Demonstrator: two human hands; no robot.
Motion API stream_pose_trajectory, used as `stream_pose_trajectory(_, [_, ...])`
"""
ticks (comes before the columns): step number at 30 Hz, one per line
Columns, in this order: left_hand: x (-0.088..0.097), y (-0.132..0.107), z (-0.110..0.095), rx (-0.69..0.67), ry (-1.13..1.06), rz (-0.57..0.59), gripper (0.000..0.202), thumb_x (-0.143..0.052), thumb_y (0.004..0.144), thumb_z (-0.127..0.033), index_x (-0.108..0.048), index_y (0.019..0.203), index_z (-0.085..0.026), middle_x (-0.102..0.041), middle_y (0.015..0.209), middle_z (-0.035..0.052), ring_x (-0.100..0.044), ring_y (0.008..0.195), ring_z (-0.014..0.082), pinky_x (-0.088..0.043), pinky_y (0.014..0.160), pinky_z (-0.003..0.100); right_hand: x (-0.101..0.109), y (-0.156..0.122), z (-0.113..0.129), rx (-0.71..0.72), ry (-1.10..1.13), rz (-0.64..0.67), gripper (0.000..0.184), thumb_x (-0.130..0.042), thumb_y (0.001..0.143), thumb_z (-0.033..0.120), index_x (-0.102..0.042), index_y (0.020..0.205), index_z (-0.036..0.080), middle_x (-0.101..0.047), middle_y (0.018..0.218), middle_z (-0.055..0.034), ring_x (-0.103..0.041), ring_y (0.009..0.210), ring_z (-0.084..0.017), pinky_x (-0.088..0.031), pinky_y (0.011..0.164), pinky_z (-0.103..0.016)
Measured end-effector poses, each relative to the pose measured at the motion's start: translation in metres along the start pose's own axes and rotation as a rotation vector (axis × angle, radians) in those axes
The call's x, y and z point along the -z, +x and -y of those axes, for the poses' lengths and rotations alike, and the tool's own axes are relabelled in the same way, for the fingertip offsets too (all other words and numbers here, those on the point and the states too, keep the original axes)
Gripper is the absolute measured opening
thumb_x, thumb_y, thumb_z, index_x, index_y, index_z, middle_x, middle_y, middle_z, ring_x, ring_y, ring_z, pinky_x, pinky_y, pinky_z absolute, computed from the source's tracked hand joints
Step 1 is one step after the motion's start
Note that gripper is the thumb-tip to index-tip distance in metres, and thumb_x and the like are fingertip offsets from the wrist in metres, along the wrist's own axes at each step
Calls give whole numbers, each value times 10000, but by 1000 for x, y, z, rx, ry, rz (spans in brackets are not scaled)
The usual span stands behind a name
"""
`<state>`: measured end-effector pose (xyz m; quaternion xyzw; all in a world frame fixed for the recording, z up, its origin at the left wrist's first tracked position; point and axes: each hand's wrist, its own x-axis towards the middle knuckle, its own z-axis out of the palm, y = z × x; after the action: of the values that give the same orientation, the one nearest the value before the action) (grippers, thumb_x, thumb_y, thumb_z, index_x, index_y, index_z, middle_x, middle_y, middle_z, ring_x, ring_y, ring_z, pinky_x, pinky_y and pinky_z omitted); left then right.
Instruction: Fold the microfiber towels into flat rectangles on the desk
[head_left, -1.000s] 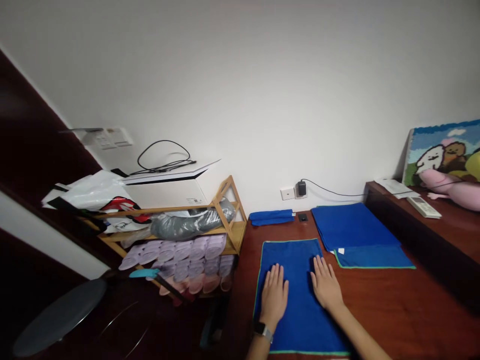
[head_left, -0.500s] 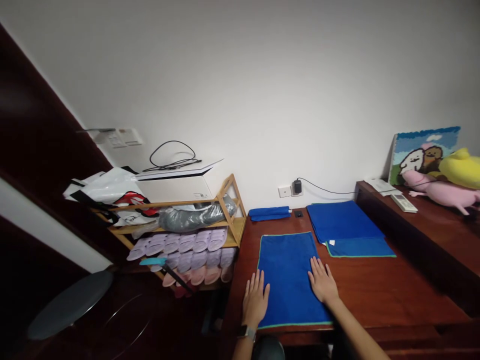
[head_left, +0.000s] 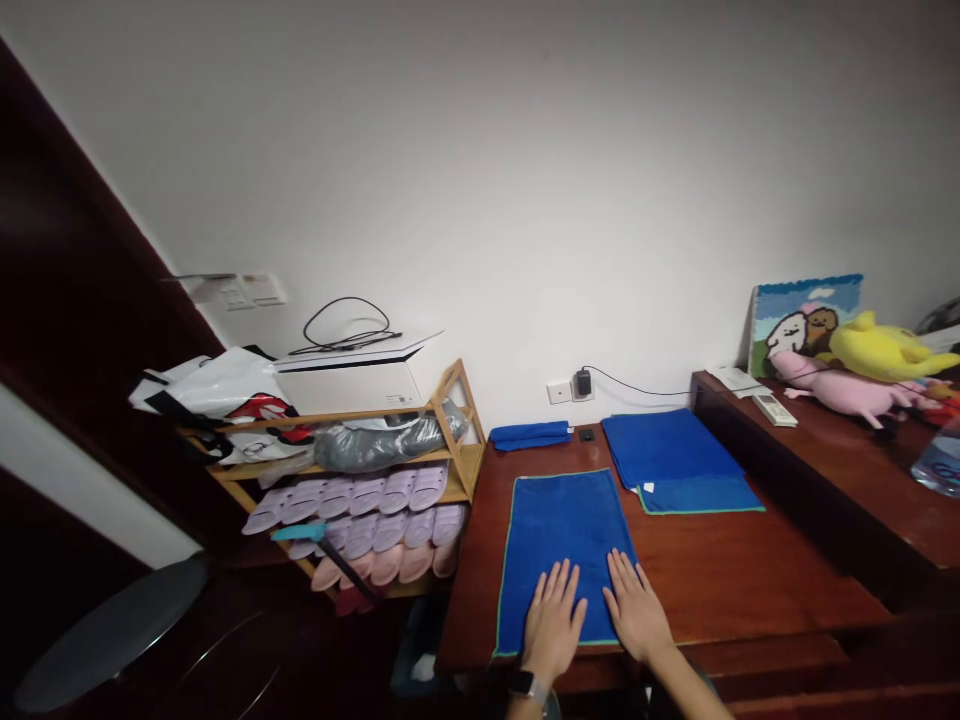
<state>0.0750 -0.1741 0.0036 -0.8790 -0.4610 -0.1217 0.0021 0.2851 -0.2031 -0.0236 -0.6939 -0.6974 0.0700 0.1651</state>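
A blue towel (head_left: 559, 525) with green edging lies spread out flat on the brown wooden table (head_left: 720, 570). Both my hands rest palm down near its front part. My left hand (head_left: 553, 620), with a watch on the wrist, lies on the cloth with fingers stretched out. At the towel's right edge is my right hand (head_left: 637, 610), flat too, its fingers extended. Neither hand grips anything. Behind and to the right, a stack of blue towels (head_left: 667, 445) has its front part showing a green hem and a white tag. A rolled blue towel (head_left: 530, 435) sits by the wall.
To the left stands a wooden rack (head_left: 469, 465) with purple slippers (head_left: 367, 495), a white box (head_left: 352, 385) and bags. On the higher desk at right are a remote control (head_left: 774, 409), a pink plush toy (head_left: 847, 388) and a yellow one (head_left: 885, 348). A plugged-in charger (head_left: 583, 381) trails a cable.
My left hand has moved right from the towel's left edge onto the cloth. My right hand has shifted slightly toward me, so the hands are closer together. The view has turned a little right.
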Motion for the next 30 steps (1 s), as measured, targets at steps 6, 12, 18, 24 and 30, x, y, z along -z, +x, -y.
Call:
stream_pose_trajectory(6, [21, -65, 74, 115, 57, 15, 616, -327, 1118, -454, -130, 1680, -298, -328, 1709, 45, -343, 1570, 239, -374, 1262, 494, 9, 0, -1, 0, 14, -4, 696, -234, 1065, 534, -367, 1639, 162, -320, 1704, -83, -283, 1594, -256, -200, 1314, -468])
stream_pose_trajectory(12, [31, -114, 73, -12, 58, -29, 632, -413, 1097, -385, -189, 1683, -308, -365, 1701, 44, -399, 1542, 245, -438, 1232, 472, 15, -29, -8, 96, 6, -199, 581, -314, 1064, 403, -505, 1572, 197, -475, 1644, -90, -426, 1523, -265, -284, 1281, -469])
stream_pose_trajectory(18, [24, -126, 66, 30, 68, -209, 498, -426, 1019, -187, -671, 1390, -412, -769, 1306, -25, -713, 1242, 230, -618, 1052, 379, 11, -87, -44, 286, 74, -227, 463, -516, 1010, 375, -641, 1453, 319, -697, 1423, -59, -665, 1267, -275, -508, 1121, -405])
stream_pose_trajectory(24, [38, -126, 61, -28, 56, -341, 499, -347, 1023, -158, -785, 1141, -367, -826, 1133, -22, -792, 1046, 212, -674, 937, 334, 51, -98, -54, 264, 179, -37, 515, -410, 976, 178, -711, 1352, 360, -735, 1358, -24, -677, 1259, -253, -511, 1141, -418])
stream_pose_trajectory(30, [106, -132, 42, -15, 58, -312, 456, -314, 1079, -218, -734, 1229, -313, -796, 1151, 44, -760, 1092, 225, -653, 944, 381, 138, -103, -43, 331, 324, -46, 429, -391, 1040, 325, -750, 1274, 344, -787, 1173, -75, -731, 1069, -270, -583, 988, -425])
